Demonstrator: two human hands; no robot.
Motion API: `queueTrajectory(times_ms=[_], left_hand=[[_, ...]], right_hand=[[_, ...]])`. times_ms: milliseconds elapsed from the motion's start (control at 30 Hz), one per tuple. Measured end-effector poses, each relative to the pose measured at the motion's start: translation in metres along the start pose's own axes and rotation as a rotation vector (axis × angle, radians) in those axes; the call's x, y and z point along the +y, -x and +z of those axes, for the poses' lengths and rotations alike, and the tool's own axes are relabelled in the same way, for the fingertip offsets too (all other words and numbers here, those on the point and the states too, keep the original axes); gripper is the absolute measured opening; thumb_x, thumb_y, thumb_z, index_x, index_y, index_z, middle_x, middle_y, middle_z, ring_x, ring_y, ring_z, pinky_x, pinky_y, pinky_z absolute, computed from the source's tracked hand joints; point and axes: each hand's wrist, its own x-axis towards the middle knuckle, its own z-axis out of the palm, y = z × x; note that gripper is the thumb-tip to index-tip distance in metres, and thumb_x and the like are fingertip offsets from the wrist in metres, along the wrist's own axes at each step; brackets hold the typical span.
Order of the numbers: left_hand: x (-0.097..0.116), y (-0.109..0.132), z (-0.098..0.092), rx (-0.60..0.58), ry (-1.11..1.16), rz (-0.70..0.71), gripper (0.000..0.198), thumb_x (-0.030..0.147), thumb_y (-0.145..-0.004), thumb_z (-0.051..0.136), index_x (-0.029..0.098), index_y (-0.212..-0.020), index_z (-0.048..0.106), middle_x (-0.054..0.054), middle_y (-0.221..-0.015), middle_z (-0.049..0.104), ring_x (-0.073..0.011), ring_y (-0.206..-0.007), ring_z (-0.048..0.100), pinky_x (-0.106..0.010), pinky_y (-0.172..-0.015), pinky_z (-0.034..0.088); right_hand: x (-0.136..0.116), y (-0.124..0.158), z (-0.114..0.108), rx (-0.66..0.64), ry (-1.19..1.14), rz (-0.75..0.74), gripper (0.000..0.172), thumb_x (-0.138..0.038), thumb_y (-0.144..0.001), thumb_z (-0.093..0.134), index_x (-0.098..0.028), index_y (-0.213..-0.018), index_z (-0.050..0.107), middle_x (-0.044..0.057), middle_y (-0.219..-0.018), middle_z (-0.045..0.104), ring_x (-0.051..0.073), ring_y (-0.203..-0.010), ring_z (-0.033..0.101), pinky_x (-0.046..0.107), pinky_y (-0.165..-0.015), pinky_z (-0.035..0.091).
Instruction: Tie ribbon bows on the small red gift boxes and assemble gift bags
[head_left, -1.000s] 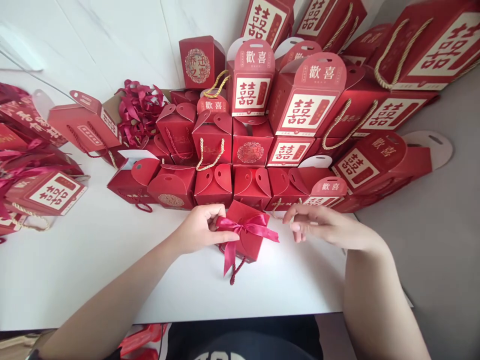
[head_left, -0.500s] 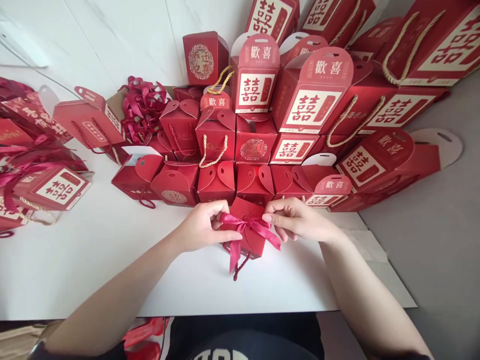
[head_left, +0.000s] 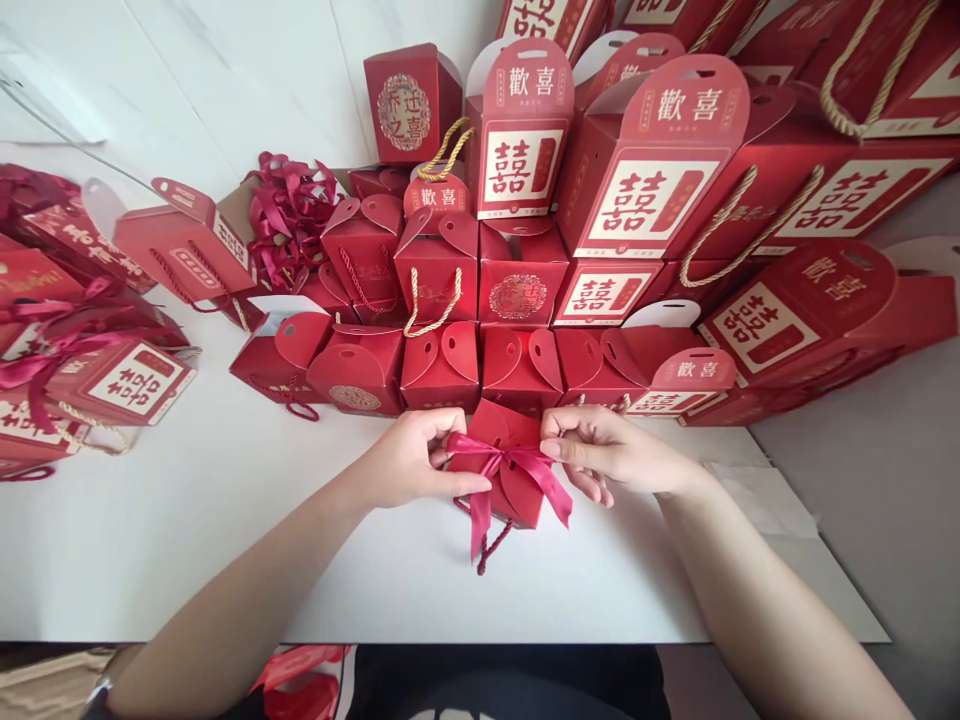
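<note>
A small red gift box (head_left: 517,490) stands on the white table in front of me, its top flaps folded together. Across its top lies a magenta ribbon (head_left: 551,482) tied in a bow, with two tails hanging toward me. My left hand (head_left: 420,455) pinches the bow's left loop between thumb and fingers. On the other side, my right hand (head_left: 600,450) has the right loop pinched between thumb and forefinger, its other fingers curled. A dark red cord handle (head_left: 493,547) hangs from the near side of the box.
Red gift boxes (head_left: 521,360) stand in stacked rows just behind my hands. A tangle of ribbons (head_left: 292,215) sits in a carton at the back left. More ribboned boxes (head_left: 127,385) lie at the left. A grey wall (head_left: 885,490) bounds the right side.
The view has shifted slightly. My right hand has drawn a little farther from my left, and the bow looks stretched a bit wider. Both hands keep their pinch on the loops.
</note>
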Motion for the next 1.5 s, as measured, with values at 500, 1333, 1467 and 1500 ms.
queueTrajectory(times_ms=[500,1333,1467,1500], left_hand=[[0.02,0.001,0.018,0.42,-0.337,0.245,0.014,0.035,-0.086,0.066,0.023,-0.092,0.067,-0.002,-0.093,0.051,-0.0172,-0.092,0.052,-0.031,-0.087,0.041],[0.019,-0.011,0.023,0.255,-0.454,0.193,0.007,0.029,-0.077,0.071,0.022,-0.077,0.07,-0.001,-0.097,0.049,-0.0176,-0.098,0.054,-0.032,-0.092,0.044],[0.019,-0.012,0.023,0.242,-0.461,0.211,0.004,0.027,-0.077,0.071,0.023,-0.078,0.071,0.0,-0.097,0.049,-0.0163,-0.097,0.054,-0.031,-0.092,0.043],[0.019,-0.013,0.023,0.242,-0.462,0.216,0.004,0.027,-0.077,0.071,0.023,-0.078,0.071,-0.001,-0.097,0.049,-0.0163,-0.097,0.054,-0.031,-0.092,0.043]], right_hand=[[-0.018,0.004,0.01,0.048,0.025,-0.103,0.041,-0.057,-0.095,0.047,-0.019,-0.083,0.053,-0.005,-0.048,0.059,0.007,-0.032,0.042,0.02,-0.035,0.029],[-0.006,-0.014,0.015,0.294,0.419,-0.561,0.031,-0.03,-0.092,0.063,-0.018,-0.067,0.049,0.006,-0.115,0.057,0.018,-0.103,0.057,0.035,-0.091,0.043],[-0.002,-0.02,0.012,0.288,0.403,-0.601,0.029,-0.025,-0.094,0.057,-0.018,-0.068,0.047,0.005,-0.113,0.056,0.015,-0.096,0.057,0.033,-0.089,0.043],[-0.002,-0.02,0.011,0.286,0.401,-0.603,0.029,-0.025,-0.095,0.057,-0.018,-0.068,0.047,0.005,-0.113,0.056,0.015,-0.096,0.056,0.032,-0.089,0.043]])
